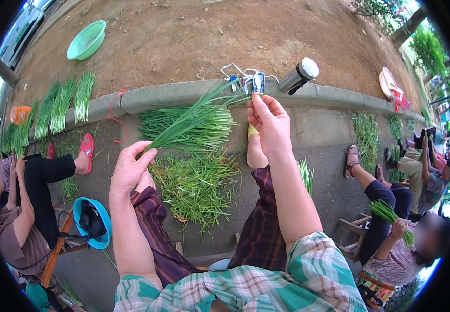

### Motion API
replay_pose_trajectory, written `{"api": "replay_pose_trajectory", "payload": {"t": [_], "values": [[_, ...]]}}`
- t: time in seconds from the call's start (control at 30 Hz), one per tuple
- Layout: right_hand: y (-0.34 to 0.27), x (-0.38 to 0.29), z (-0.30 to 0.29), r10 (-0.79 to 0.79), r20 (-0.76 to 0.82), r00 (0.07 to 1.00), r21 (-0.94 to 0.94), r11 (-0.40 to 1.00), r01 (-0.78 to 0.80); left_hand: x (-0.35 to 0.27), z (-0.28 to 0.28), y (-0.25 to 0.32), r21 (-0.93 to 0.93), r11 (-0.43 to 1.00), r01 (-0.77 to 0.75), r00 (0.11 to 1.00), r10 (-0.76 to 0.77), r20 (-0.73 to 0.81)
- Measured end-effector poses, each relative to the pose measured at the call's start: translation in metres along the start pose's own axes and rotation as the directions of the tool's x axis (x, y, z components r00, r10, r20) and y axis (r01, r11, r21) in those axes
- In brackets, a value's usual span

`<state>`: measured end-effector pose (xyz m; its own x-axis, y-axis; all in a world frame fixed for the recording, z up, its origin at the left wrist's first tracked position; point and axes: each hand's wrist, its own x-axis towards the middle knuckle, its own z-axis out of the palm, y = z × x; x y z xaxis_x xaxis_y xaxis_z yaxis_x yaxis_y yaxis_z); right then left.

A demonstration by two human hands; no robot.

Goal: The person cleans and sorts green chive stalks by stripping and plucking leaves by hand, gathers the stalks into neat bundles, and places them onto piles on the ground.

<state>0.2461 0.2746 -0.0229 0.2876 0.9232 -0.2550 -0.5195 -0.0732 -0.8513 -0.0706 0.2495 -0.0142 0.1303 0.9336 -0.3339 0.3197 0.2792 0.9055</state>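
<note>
My left hand (129, 165) grips the lower end of a thin bunch of long green chives (188, 113). The leaves fan out away from me and to the right. Up by the curb, my right hand (268, 121) pinches a few leaf tips between thumb and forefinger, apart from the main fan. Under the held bunch lies a thick pile of chives (194, 126), pale stems pointing right. Between my feet, closer to me, spreads a loose heap of cut and yellowed trimmings (197, 185).
A steel thermos (299, 76) and a card on a white lanyard (258, 82) rest on the concrete curb (162, 95). A red strap (118, 117) hangs over it. Chive bundles (63, 103) and a green basin (87, 40) are at left. Seated people work on both sides.
</note>
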Motion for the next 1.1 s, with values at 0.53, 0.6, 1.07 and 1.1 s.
{"api": "replay_pose_trajectory", "payload": {"t": [0.53, 0.6, 1.07, 1.1], "values": [[-0.003, 0.001, -0.01, -0.244, 0.153, 0.958, -0.537, 0.793, 0.288, -0.001, -0.017, 0.001, 0.114, 0.992, 0.052, 0.998, -0.048, -0.041], [-0.006, -0.001, -0.011, -0.301, 0.168, 0.939, -0.65, 0.682, 0.334, 0.001, -0.019, 0.0, 0.113, 0.991, 0.065, 0.997, -0.06, -0.048], [0.007, 0.008, -0.015, 0.015, 0.031, 0.999, 0.015, 1.0, -0.015, -0.001, -0.018, -0.007, -0.051, 0.996, 0.079, 0.997, -0.079, 0.002], [0.009, 0.009, -0.016, 0.02, 0.033, 0.999, 0.017, 1.0, -0.02, 0.0, -0.016, -0.007, -0.084, 0.992, 0.094, 0.996, -0.093, 0.017]]}}
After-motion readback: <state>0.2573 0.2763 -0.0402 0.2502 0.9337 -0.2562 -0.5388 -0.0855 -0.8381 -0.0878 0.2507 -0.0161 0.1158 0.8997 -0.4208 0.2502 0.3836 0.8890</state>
